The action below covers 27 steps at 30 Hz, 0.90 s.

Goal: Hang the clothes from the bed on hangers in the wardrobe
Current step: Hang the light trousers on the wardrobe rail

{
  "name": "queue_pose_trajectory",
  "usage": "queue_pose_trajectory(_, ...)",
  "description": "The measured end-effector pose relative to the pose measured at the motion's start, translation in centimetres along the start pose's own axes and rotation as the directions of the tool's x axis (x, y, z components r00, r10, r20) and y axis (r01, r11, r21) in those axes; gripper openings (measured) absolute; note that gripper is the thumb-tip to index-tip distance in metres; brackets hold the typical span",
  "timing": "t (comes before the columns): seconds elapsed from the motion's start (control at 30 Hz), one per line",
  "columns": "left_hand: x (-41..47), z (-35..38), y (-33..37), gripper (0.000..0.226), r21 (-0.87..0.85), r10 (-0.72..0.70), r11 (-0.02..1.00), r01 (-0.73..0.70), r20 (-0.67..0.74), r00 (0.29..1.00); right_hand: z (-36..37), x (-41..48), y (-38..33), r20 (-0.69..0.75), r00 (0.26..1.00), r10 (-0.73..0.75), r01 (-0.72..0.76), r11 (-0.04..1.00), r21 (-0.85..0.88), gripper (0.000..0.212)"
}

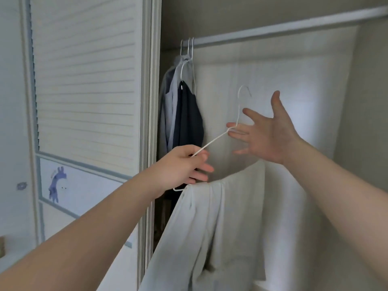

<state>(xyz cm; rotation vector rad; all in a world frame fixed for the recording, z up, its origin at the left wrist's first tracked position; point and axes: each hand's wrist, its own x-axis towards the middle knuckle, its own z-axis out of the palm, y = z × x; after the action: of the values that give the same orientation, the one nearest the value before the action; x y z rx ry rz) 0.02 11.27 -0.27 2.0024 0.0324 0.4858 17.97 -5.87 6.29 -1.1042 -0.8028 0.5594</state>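
My left hand pinches the sloping arm of a white wire hanger, held tilted in front of the open wardrobe. A pale white garment is folded over the hanger's bottom bar and hangs down. My right hand is spread wide, its fingertips at the hanger's neck just below the hook, which points up well below the rail. On the rail's left end hang a light grey garment and a dark navy garment on wire hangers.
A louvred wardrobe door stands to the left, with a blue animal sticker on the panel below. The rail runs bare to the right of the hung clothes. The wardrobe's back wall is pale.
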Motion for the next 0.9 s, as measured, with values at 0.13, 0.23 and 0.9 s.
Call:
queue_pose_trajectory(0.13,5.3,-2.1,0.9,0.027,-0.011,0.042,0.999,-0.044,-0.139,0.989,-0.2,5.7,-3.0,0.008,0.999,-0.049,0.05,0.998,-0.042,0.102)
queue_pose_trajectory(0.23,9.6,-2.9,1.9,0.03,0.089,0.094,0.993,-0.076,-0.218,0.972,-0.7,10.1,-5.0,0.026,0.995,-0.092,0.094,0.992,-0.086,0.103)
queue_pose_trajectory(0.9,29.7,-7.4,14.2,0.02,0.366,0.265,0.924,-0.108,-0.412,0.872,-1.7,31.1,-19.2,0.11,0.93,-0.352,0.357,0.934,-0.032,0.106)
